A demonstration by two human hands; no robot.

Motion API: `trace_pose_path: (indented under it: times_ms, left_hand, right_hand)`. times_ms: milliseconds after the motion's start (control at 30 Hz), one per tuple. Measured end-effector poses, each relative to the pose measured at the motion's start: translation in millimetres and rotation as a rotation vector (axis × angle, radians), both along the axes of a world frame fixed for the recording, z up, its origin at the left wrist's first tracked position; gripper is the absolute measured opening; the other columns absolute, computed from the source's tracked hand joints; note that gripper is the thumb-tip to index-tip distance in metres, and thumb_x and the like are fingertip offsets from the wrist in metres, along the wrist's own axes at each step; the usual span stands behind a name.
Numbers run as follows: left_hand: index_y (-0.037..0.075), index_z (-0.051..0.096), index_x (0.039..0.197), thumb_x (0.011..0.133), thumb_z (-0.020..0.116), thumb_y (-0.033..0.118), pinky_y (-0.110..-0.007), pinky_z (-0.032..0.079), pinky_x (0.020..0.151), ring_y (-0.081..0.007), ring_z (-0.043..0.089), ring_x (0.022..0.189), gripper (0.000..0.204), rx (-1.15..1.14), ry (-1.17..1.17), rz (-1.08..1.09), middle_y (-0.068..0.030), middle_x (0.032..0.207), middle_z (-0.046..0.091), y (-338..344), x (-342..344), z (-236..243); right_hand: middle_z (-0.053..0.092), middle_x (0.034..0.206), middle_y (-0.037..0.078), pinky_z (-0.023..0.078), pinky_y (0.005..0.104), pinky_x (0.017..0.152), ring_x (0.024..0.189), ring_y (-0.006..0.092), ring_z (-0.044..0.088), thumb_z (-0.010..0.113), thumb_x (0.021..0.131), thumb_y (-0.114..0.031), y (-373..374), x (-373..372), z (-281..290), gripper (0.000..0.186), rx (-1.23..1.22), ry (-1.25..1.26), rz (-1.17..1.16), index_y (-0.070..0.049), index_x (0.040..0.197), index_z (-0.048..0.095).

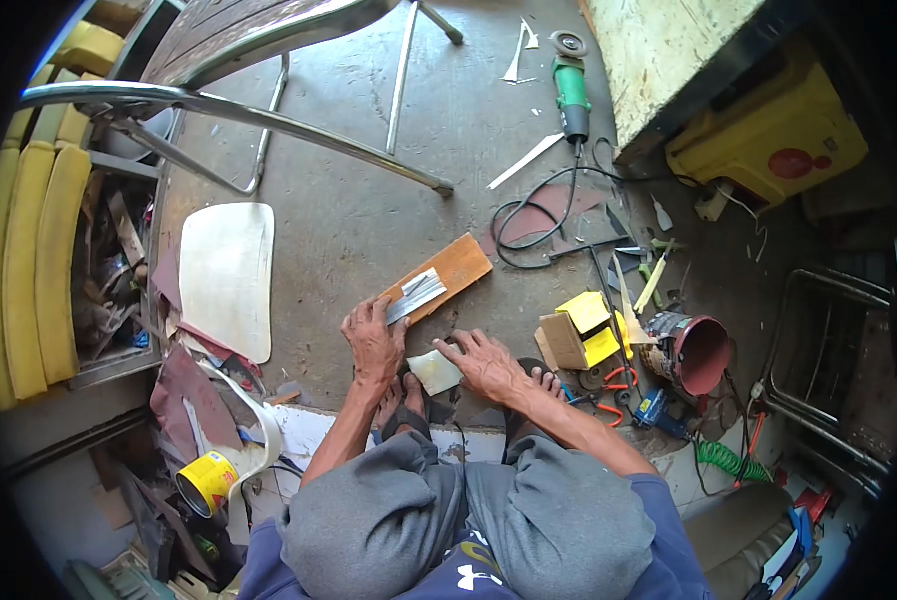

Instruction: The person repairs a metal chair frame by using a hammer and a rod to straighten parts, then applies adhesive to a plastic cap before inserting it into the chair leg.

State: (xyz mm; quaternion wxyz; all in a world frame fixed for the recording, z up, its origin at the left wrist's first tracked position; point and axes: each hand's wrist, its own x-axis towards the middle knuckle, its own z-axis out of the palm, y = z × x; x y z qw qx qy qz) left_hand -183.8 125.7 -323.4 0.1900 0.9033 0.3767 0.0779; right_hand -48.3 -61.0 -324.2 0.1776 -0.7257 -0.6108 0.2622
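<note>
On the floor before me lies an orange-brown wooden board [466,268]. Thin silver strips [423,288], looking like rows of staples, rest on a white piece on top of it. My left hand [374,345] is at the board's near end, its fingers closed on the lower end of the silver strips. My right hand [490,365] reaches over a pale, squarish pad [430,374] lying between my feet. Its fingers are stretched apart at the pad's upper right edge; whether they press on it I cannot tell.
A yellow box [600,345], a reddish paint tin [703,355] and red-handled pliers [618,378] sit to the right. Farther off lies a green angle grinder [570,95] with its looping cord. A metal-framed chair [298,125] stands ahead, a white panel [226,275] at left.
</note>
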Motion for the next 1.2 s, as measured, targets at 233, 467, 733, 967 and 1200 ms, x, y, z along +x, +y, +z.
trace_pose_path:
  times_ms: [233,467,733,967,1200]
  left_hand:
    - [0.008,0.062,0.123,0.083,0.075,0.020,-0.049,0.034,0.104,-0.0324,0.053,0.117,0.044,-0.015,-0.090,0.020,-0.0147,0.120,0.059,4,-5,2]
    - [0.011,0.068,0.108,0.083,0.073,0.021,-0.044,0.037,0.097,-0.0281,0.057,0.108,0.027,0.178,-0.052,-0.293,-0.0086,0.108,0.064,11,60,-2]
    - [0.007,0.065,0.103,0.091,0.064,0.019,-0.042,0.035,0.096,-0.0284,0.058,0.104,0.017,0.260,0.019,-0.366,-0.0099,0.106,0.064,-5,63,-32]
    - [-0.002,0.060,0.107,0.096,0.057,0.010,-0.043,0.047,0.084,-0.0282,0.061,0.096,0.016,-0.246,-0.161,-0.167,-0.0143,0.100,0.065,10,55,-5]
    - [-0.004,0.061,0.119,0.092,0.061,0.005,-0.038,0.051,0.093,-0.0262,0.065,0.101,0.028,-0.396,-0.037,-0.156,-0.0176,0.111,0.068,101,4,22]
  right_hand:
    - [0.061,0.105,0.018,0.053,0.0466,0.081,0.098,0.0373,0.059,0.065,0.083,-0.014,-11,7,-18,0.037,-0.009,0.119,-0.163,-0.005,0.119,0.060]
    - [0.061,0.110,0.022,0.051,0.0473,0.087,0.103,0.0407,0.060,0.064,0.086,-0.017,-56,43,14,0.041,0.194,-0.070,-0.798,-0.001,0.124,0.058]
    - [0.063,0.099,0.022,0.054,0.0458,0.079,0.091,0.0410,0.064,0.060,0.091,-0.014,-148,0,40,0.022,0.188,0.165,-1.041,0.000,0.108,0.063]
    - [0.069,0.087,0.016,0.057,0.0454,0.073,0.080,0.0369,0.068,0.059,0.093,-0.018,-268,-33,28,0.018,-0.040,-0.022,-1.181,-0.006,0.102,0.069]
    - [0.068,0.098,0.024,0.050,0.0483,0.082,0.096,0.0411,0.065,0.057,0.092,-0.017,-500,74,-27,0.020,-0.328,-0.395,-1.983,0.000,0.100,0.066]
